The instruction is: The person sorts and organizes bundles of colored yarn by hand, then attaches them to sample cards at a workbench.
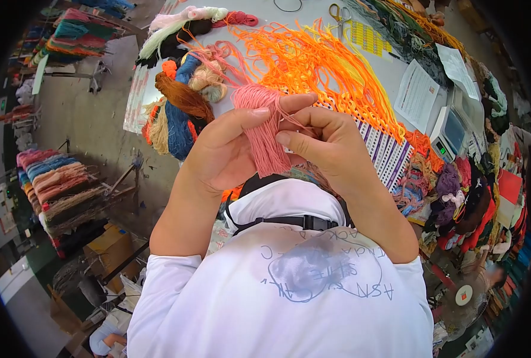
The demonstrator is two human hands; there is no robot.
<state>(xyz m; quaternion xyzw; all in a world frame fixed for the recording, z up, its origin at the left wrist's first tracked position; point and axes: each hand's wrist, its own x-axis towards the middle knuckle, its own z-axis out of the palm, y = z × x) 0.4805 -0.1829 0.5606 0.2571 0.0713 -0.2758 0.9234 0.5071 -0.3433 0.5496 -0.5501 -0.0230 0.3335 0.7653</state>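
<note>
Left hand (pixel 225 142) half-curled round pink yarn (pixel 265 140), right hand (pixel 331 136) pinched tight at its edge, I should keep tension even.

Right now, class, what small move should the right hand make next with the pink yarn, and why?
Perhaps the right hand should draw gently outward: it appears to pinch strands at the edge of the pink yarn, while the left hand supports the bundle, its thumb across the front.
</note>
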